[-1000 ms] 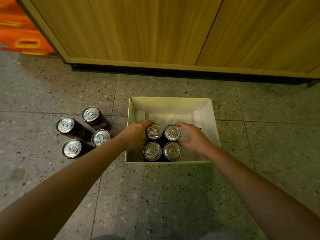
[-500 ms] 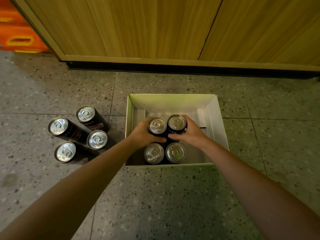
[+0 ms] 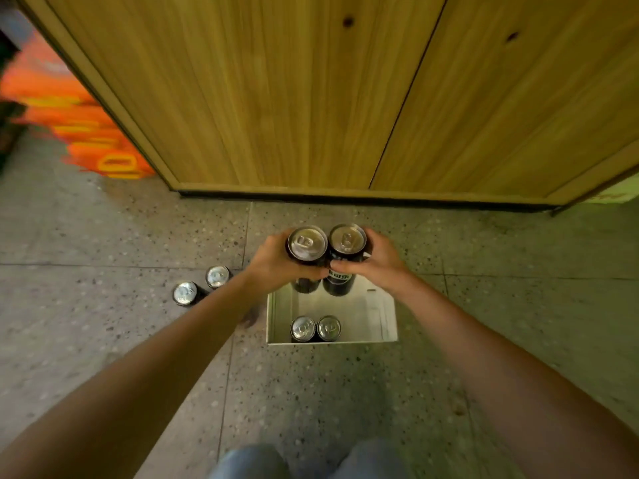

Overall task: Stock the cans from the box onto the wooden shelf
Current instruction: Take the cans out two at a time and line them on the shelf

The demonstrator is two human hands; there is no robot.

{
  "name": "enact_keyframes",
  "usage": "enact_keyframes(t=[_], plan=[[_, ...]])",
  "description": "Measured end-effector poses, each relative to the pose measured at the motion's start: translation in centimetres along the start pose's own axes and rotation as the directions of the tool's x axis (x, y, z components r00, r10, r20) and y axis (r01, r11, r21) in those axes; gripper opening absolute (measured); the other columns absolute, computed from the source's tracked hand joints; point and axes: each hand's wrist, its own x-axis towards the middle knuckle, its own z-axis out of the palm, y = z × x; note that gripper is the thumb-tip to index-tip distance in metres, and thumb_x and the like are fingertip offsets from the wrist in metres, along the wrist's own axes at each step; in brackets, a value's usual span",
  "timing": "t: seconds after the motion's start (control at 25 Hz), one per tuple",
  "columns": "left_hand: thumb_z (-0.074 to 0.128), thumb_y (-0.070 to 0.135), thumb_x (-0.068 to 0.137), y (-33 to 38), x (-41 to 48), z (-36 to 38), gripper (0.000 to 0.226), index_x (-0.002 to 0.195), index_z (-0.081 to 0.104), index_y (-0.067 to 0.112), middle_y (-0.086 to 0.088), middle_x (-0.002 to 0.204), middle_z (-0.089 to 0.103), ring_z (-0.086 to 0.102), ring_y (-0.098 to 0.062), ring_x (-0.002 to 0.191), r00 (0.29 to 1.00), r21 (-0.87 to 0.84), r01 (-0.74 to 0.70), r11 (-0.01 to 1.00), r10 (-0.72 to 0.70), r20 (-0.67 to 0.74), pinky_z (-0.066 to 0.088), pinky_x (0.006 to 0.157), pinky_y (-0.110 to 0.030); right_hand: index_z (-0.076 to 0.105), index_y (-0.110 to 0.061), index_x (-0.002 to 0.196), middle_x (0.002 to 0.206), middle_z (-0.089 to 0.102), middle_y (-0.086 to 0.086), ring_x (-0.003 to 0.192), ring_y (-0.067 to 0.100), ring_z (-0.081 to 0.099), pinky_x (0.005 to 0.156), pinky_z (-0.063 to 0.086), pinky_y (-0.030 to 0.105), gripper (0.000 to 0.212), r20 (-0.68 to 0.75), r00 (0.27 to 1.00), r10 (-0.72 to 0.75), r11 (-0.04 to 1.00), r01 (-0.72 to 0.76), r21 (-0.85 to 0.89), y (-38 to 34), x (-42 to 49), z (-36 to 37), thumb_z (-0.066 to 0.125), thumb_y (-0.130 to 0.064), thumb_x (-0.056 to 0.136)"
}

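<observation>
My left hand [image 3: 273,262] grips a tall black can [image 3: 306,248] and my right hand [image 3: 378,259] grips a second black can [image 3: 345,257]. Both cans are upright, side by side, lifted well above the white cardboard box [image 3: 380,316] on the floor. Two more cans [image 3: 315,328] stand together at the box's near left corner. The wooden cabinet front [image 3: 311,91] rises just beyond my hands; no shelf surface shows.
Two cans [image 3: 200,285] stand on the speckled tile floor left of the box, partly hidden by my left forearm. Orange crates [image 3: 86,133] sit at the far left beside the cabinet. My knees in jeans [image 3: 311,461] show at the bottom edge.
Both hands closed on the two far cans and lifted them up out of the box. My view rose and tilted up, so the box and floor cans look smaller.
</observation>
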Motion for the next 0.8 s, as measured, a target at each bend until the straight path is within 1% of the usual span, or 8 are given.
enact_keyframes(t=[0.12,0.24,0.32,0.4,0.48,0.56,0.68,0.8], plan=[[0.087,0.008,0.047,10.2,-5.9,-3.0,0.058,0.099,0.065,0.02,0.004,0.093,0.071,0.067,-0.012,0.092,0.999,0.026,0.013,1.0,-0.011,-0.05,0.051,0.087,-0.03,0.053,-0.012,0.115,0.103,0.059,-0.004,0.091,0.004,0.056,0.074,0.045,0.007,0.062,0.067,0.998,-0.006,1.0,0.006,-0.001,-10.8,-5.1,-4.0,0.082,-0.008,0.061],[0.086,0.003,0.05,20.2,-11.3,-6.0,0.051,0.09,0.066,0.028,0.014,0.082,0.072,0.067,0.0,0.082,0.999,0.055,-0.022,0.998,0.024,-0.031,0.05,0.081,-0.025,0.052,-0.014,0.118,0.104,0.058,-0.007,0.098,0.007,0.056,0.087,0.044,0.017,0.064,0.117,0.993,-0.001,1.0,0.005,-0.028,-21.5,-10.4,-8.0,0.082,-0.011,0.061],[0.084,0.0,0.051,27.2,-14.3,-8.3,0.051,0.085,0.066,0.033,0.017,0.077,0.073,0.066,0.005,0.077,0.998,0.057,-0.059,0.997,0.059,-0.009,0.048,0.078,-0.021,0.052,-0.014,0.119,0.106,0.058,-0.006,0.105,0.011,0.055,0.089,0.043,0.02,0.065,0.108,0.994,-0.01,0.999,0.015,-0.044,-28.5,-13.6,-10.9,0.082,-0.012,0.062],[0.083,0.001,0.053,34.2,-16.8,-10.2,0.051,0.085,0.063,0.035,0.015,0.079,0.071,0.065,0.005,0.078,0.996,0.063,-0.093,0.994,0.093,-0.006,0.047,0.076,-0.018,0.052,-0.014,0.119,0.106,0.058,-0.006,0.105,0.012,0.055,0.086,0.044,0.017,0.065,0.108,0.993,-0.041,0.995,0.051,-0.083,-35.0,-16.2,-13.7,0.082,-0.013,0.061],[0.083,0.003,0.056,41.4,-19.3,-12.4,0.048,0.085,0.062,0.035,0.015,0.084,0.069,0.064,0.003,0.08,0.99,0.063,-0.142,0.988,0.142,-0.006,0.049,0.076,-0.018,0.052,-0.013,0.119,0.109,0.06,-0.003,0.105,0.012,0.056,0.078,0.041,0.01,0.065,0.081,0.994,-0.075,0.99,0.084,-0.114,-41.8,-18.7,-16.7,0.083,-0.013,0.061],[0.084,0.005,0.057,47.4,-21.1,-14.3,0.046,0.088,0.063,0.032,0.013,0.088,0.069,0.065,-0.001,0.084,0.979,0.053,-0.201,0.978,0.202,-0.012,0.05,0.081,-0.022,0.052,-0.012,0.12,0.116,0.06,0.001,0.109,0.013,0.054,0.085,0.04,0.016,0.066,0.041,0.993,-0.107,0.987,0.111,-0.115,-47.3,-20.5,-19.2,0.082,-0.011,0.061],[0.083,0.01,0.059,55.4,-22.7,-17.4,0.047,0.095,0.062,0.032,0.015,0.093,0.069,0.062,0.007,0.09,0.946,0.045,-0.325,0.945,0.325,0.007,0.047,0.084,-0.019,0.05,-0.015,0.123,0.12,0.057,-0.005,0.107,0.007,0.049,0.091,0.038,0.023,0.067,-0.033,0.982,-0.187,0.975,0.182,-0.124,-55.4,-22.8,-22.1,0.08,-0.011,0.063],[0.083,0.009,0.061,61.7,-23.0,-19.9,0.059,0.112,0.054,0.016,0.008,0.108,0.064,0.058,-0.009,0.107,0.915,0.018,-0.402,0.915,0.402,-0.039,0.044,0.09,-0.022,0.052,-0.012,0.121,0.125,0.059,0.001,0.104,0.007,0.05,0.09,0.039,0.022,0.06,-0.079,0.952,-0.297,0.948,0.285,-0.142,-61.8,-23.8,-24.2,0.077,-0.008,0.066]])
